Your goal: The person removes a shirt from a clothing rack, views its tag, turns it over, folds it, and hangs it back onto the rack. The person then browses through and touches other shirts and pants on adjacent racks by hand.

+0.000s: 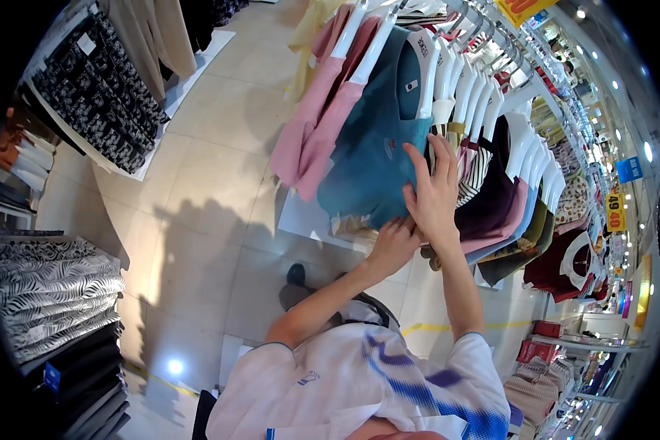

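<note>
A teal top (367, 158) with a small emblem on its chest hangs from a white hanger (425, 70) at the near end of the rail. My left hand (394, 248) is closed at its lower edge, fingers curled against the fabric. Just above, my right hand (434, 192) lies along the top's right side with its fingers stretched out and apart. Pink garments (319, 121) hang immediately left of the teal top. To the right of my right hand, a striped garment (474, 172) and a dark purple one (491, 209) hang close together.
The metal rail (491, 26) carries several more garments on white hangers. At the left hang patterned black-and-white clothes (55, 290) and a dark floral garment (99, 92). A low white platform (304, 218) stands under the rail on the tiled floor (198, 169). Price signs (616, 213) hang at the right.
</note>
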{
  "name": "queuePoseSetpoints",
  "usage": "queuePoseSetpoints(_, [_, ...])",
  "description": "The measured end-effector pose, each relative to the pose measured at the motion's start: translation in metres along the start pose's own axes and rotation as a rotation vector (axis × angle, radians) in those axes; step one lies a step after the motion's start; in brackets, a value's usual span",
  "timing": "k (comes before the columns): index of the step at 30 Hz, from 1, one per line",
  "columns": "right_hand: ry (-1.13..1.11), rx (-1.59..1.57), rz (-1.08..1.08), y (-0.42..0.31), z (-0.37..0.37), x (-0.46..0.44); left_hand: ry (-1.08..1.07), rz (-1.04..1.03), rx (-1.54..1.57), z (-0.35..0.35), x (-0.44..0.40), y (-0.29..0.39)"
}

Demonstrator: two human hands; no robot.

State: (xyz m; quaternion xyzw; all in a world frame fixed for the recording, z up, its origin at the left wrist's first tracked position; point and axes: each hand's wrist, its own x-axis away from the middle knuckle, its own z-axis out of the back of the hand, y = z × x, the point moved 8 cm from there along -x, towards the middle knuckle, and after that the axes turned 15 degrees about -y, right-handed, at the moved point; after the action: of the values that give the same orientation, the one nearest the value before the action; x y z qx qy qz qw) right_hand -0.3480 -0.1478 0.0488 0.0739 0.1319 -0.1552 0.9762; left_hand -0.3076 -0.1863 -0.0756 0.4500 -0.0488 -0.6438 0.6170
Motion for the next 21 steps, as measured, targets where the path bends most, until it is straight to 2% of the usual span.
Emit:
queuePoseSetpoints(6, [-0.003, -0.011, 0.042, 0.003, -0.004, 0.003, -0.007, 0.094, 0.003, -0.006, 0.004, 0.0])
queuePoseSetpoints(12, [0.011, -0.044, 0.079, 0.007, -0.005, 0.009, -0.003, 0.08, -0.046, -0.02, 0.01, 0.01])
queuePoseSetpoints(21, [0.039, -0.133, 0.145, 0.022, 0.002, 0.02, -0.031, 0.272, -0.022, -0.028, 0.035, -0.012])
